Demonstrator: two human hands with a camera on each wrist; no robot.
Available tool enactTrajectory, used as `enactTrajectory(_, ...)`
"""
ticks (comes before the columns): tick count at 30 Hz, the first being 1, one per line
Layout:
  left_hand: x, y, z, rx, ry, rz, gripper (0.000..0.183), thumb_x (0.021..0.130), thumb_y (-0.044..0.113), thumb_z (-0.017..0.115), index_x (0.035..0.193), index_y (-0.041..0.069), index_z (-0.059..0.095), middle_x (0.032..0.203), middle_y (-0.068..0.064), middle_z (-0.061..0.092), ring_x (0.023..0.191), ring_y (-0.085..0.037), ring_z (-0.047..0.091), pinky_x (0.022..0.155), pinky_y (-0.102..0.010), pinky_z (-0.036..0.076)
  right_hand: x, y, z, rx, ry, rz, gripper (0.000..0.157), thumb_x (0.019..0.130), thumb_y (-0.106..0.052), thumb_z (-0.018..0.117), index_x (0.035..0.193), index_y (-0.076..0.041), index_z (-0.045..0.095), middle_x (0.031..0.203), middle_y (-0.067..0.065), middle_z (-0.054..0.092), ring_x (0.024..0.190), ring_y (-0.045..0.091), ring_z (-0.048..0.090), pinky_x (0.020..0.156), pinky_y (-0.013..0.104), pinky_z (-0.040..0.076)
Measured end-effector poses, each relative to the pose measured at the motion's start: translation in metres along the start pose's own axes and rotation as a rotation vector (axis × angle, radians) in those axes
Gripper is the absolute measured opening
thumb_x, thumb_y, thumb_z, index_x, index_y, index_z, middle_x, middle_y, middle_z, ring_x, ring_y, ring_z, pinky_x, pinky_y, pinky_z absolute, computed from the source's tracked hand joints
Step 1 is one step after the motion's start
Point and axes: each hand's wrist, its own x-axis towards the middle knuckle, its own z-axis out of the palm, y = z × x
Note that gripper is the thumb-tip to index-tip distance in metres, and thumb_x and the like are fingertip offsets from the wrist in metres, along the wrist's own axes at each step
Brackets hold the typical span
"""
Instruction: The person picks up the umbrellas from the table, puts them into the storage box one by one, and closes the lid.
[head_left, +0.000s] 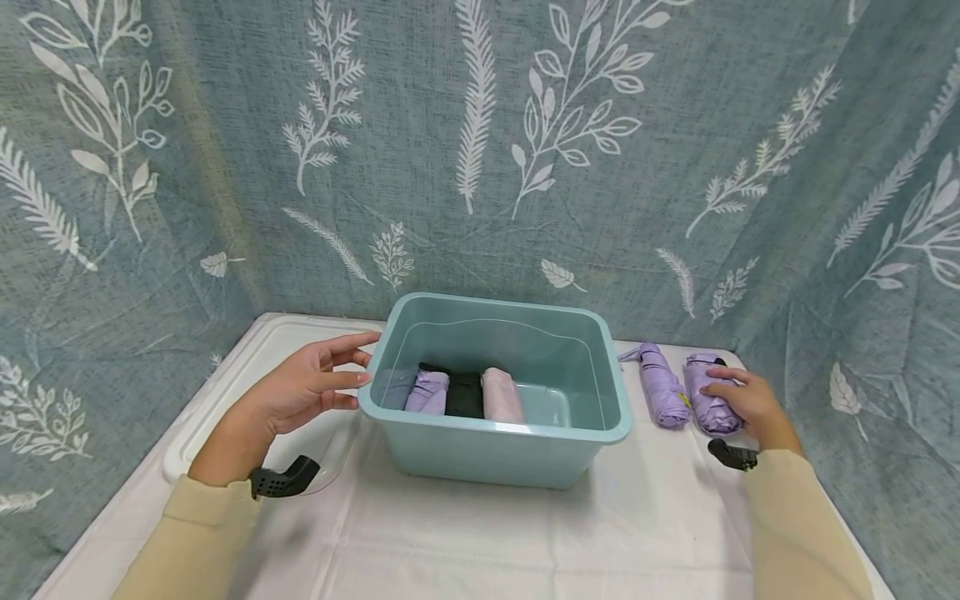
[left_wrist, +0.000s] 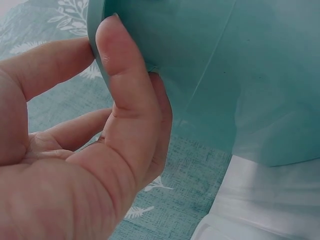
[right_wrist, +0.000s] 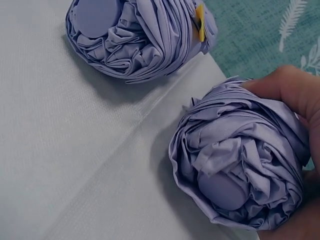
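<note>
My left hand point(head_left: 307, 383) is at the left rim of a teal plastic bin point(head_left: 487, 458), fingers loosely bent and fingertips touching the rim. Inside the bin lie a lilac folded umbrella point(head_left: 428, 393), a black one point(head_left: 464, 395) and a pale pink one point(head_left: 502, 396), side by side toward the left. At the right of the table, my right hand point(head_left: 750, 404) grips a rolled lilac umbrella point(right_wrist: 235, 155), thumb on one side and fingers on the other. Another lilac umbrella point(head_left: 663, 387) with a yellow tag lies just left of it.
A white lid point(head_left: 277, 333) lies flat on the table left of the bin, partly behind my left arm. White cloth covers the table point(head_left: 450, 542). A blue-green leaf-patterned curtain point(head_left: 420, 167) hangs close behind and along both sides.
</note>
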Motion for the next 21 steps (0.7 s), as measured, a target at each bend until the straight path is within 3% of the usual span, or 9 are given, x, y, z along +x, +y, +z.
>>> enactTrajectory(4,0.000,0.000,0.000,-0.001,0.004,-0.003,0.072,0.100,0.004,0.064,0.161,0.002,0.027,0.120,-0.005,0.057,0.093,-0.013,0.069,0.078,-0.032,0.061,-0.004,0.003,-0.001,0.084,-0.025,-0.006,0.022,0.093,-0.026,0.077,0.112,-0.038,0.076,0.154,0.029,0.036,0.087,0.000,0.057,0.074,0.020,0.057)
enactTrajectory(8,0.000,-0.001,0.000,-0.003,0.006,-0.007,0.071,0.099,0.004,0.064,0.161,0.003,0.028,0.119,-0.004,0.057,0.092,-0.013,0.069,0.078,-0.032,0.061,-0.011,0.001,-0.001,0.167,-0.045,-0.019,0.023,0.092,-0.025,0.079,0.108,-0.041,0.077,0.154,0.026,0.036,0.087,-0.004,0.059,0.075,0.019,0.057)
enactTrajectory(10,0.000,-0.001,0.000,-0.007,0.005,-0.008,0.071,0.099,0.004,0.064,0.161,0.003,0.028,0.119,-0.004,0.057,0.091,-0.013,0.068,0.077,-0.032,0.061,-0.015,-0.001,-0.001,0.214,-0.046,-0.026,0.024,0.091,-0.024,0.081,0.108,-0.041,0.077,0.146,0.018,0.047,0.087,-0.005,0.060,0.075,0.019,0.058)
enactTrajectory(13,0.001,-0.001,0.000,-0.012,0.003,-0.004,0.071,0.099,0.004,0.064,0.161,0.003,0.028,0.119,-0.005,0.057,0.092,-0.014,0.069,0.077,-0.032,0.061,-0.019,-0.003,-0.003,0.301,-0.053,-0.029,0.025,0.089,-0.019,0.082,0.105,-0.039,0.079,0.119,-0.004,0.066,0.085,-0.004,0.063,0.073,0.020,0.059)
enactTrajectory(16,0.001,-0.001,0.000,-0.016,0.001,-0.002,0.070,0.099,0.003,0.064,0.160,0.003,0.029,0.120,-0.005,0.058,0.093,-0.014,0.070,0.078,-0.033,0.061,-0.022,-0.005,-0.004,0.364,-0.061,-0.031,0.027,0.089,-0.014,0.082,0.105,-0.036,0.080,0.094,-0.023,0.068,0.084,-0.003,0.066,0.072,0.019,0.059)
enactTrajectory(21,0.002,-0.002,-0.001,-0.022,0.004,-0.009,0.069,0.100,0.003,0.064,0.160,0.005,0.031,0.118,-0.003,0.059,0.091,-0.014,0.070,0.077,-0.032,0.061,-0.027,-0.007,-0.007,0.379,-0.066,-0.035,0.028,0.089,-0.015,0.082,0.107,-0.036,0.080,0.093,-0.024,0.069,0.085,-0.004,0.065,0.072,0.019,0.059)
